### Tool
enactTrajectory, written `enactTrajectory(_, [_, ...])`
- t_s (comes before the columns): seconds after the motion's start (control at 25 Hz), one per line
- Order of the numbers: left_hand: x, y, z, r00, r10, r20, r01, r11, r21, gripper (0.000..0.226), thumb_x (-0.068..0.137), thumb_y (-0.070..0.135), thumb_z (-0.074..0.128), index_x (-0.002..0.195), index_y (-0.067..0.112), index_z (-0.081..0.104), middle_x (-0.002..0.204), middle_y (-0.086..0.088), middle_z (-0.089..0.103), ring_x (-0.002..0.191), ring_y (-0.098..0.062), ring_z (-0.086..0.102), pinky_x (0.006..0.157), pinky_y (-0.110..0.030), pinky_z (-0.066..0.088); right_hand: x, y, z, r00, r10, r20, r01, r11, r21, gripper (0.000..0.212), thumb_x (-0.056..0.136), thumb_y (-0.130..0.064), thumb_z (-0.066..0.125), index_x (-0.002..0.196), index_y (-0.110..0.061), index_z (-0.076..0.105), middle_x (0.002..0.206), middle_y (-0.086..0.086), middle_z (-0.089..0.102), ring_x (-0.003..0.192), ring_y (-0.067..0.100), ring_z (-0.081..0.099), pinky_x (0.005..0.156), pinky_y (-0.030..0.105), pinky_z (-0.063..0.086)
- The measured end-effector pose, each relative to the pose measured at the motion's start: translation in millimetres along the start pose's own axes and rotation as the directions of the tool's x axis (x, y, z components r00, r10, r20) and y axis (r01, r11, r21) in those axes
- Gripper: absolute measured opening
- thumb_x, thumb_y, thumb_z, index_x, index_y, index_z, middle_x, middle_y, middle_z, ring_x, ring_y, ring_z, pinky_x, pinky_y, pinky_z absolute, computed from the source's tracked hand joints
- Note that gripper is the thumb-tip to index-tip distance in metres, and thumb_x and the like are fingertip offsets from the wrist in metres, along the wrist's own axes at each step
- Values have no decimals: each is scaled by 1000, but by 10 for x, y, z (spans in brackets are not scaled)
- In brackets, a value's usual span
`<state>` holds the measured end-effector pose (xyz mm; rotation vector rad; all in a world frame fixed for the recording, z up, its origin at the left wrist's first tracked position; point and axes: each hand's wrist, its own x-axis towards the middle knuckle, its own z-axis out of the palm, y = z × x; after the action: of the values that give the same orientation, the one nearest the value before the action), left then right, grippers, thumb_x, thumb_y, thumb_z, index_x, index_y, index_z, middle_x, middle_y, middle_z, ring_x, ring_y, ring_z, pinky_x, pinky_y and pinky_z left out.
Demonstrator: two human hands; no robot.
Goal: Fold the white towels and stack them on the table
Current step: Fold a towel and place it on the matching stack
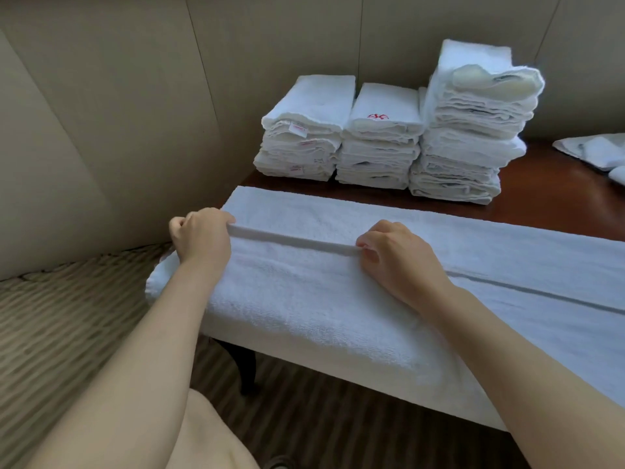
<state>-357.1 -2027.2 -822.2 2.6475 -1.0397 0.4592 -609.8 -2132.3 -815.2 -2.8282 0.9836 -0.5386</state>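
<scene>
Hands work a long white towel (338, 299) spread across the middle of the frame, its near side draped over the front edge of a dark wooden table (554, 194) and its right end cut off by the frame. The left hand (203, 236), at centre left, has fingers curled over the corner of the folded edge, pinching it; the fingertips are hidden under the cloth. The right hand (395, 255), at centre, pinches the same raised edge between thumb and curled fingers, so that the hem runs taut between the two hands. Three stacks of folded towels (382, 137) stand side by side in the upper centre, against the padded wall; the right stack is the tallest. Red marks on the labels and on the middle stack's top towel are too small to read. More white cloth (598, 152) lies at the upper right, cut off by the frame. One table leg (247, 367) shows below, over striped carpet (67, 316).
</scene>
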Motion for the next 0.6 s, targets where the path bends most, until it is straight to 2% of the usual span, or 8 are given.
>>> enactTrajectory(0.16, [18, 100, -136, 997, -75, 26, 69, 979, 193, 30, 90, 4, 48, 111, 17, 66, 108, -7, 62, 109, -28, 49, 95, -35, 29, -7, -28, 23, 995, -102, 14, 99, 986, 136, 22, 96, -24, 51, 104, -18, 70, 112, -2, 61, 103, 20, 53, 81, 35, 47])
enactTrajectory(0.2, [15, 173, -165, 999, -51, 13, 48, 980, 191, 30, 89, 6, 49, 112, 15, 65, 113, -8, 60, 113, -28, 48, 97, -36, 29, -2, -38, 21, 995, -103, 6, 100, 971, 215, 21, 96, -25, 52, 101, -17, 71, 109, -1, 64, 100, 19, 56, 81, 37, 48])
enactTrajectory(0.28, [-26, 456, -199, 996, 94, -3, -94, 996, -4, 39, 89, 5, 46, 125, 11, 57, 131, -12, 51, 124, -29, 40, 101, -37, 27, 26, -3, -10, 996, -59, -59, 75, 941, 330, 21, 96, -21, 53, 99, -14, 72, 103, 3, 68, 97, 22, 60, 83, 41, 49])
enactTrajectory(0.36, [-162, 882, -207, 947, 318, 50, -292, 914, -282, 47, 95, 10, 39, 142, 14, 41, 148, -13, 34, 136, -27, 30, 107, -37, 26, 58, 141, -70, 989, 48, -137, -8, 961, 275, 24, 96, -18, 50, 109, -12, 70, 110, 6, 68, 106, 26, 58, 89, 43, 46])
enactTrajectory(0.44, [-328, 1250, -147, 847, 497, 188, -397, 828, -396, 49, 102, 29, 32, 149, 22, 26, 158, -9, 17, 144, -22, 17, 114, -38, 19, 27, 384, -147, 976, 183, -121, -167, 977, 133, 32, 98, -21, 45, 126, -15, 60, 127, 6, 59, 120, 27, 49, 97, 41, 41])
enactTrajectory(0.52, [-388, 1401, -8, 757, 538, 370, -444, 840, -312, 55, 100, 49, 22, 151, 30, 14, 160, -2, 5, 147, -18, 7, 116, -38, 10, -101, 636, -205, 941, 337, 3, -337, 941, -30, 43, 99, -34, 40, 139, -22, 45, 144, 5, 43, 134, 24, 35, 106, 41, 32])
enactTrajectory(0.6, [-305, 1395, 80, 732, 506, 456, -471, 860, -197, 60, 97, 57, 16, 151, 33, 8, 161, 2, -1, 147, -17, 2, 117, -38, 6, -273, 824, -254, 889, 438, 136, -425, 898, -116, 51, 97, -51, 32, 142, -27, 36, 152, 3, 30, 141, 21, 23, 111, 45, 21])
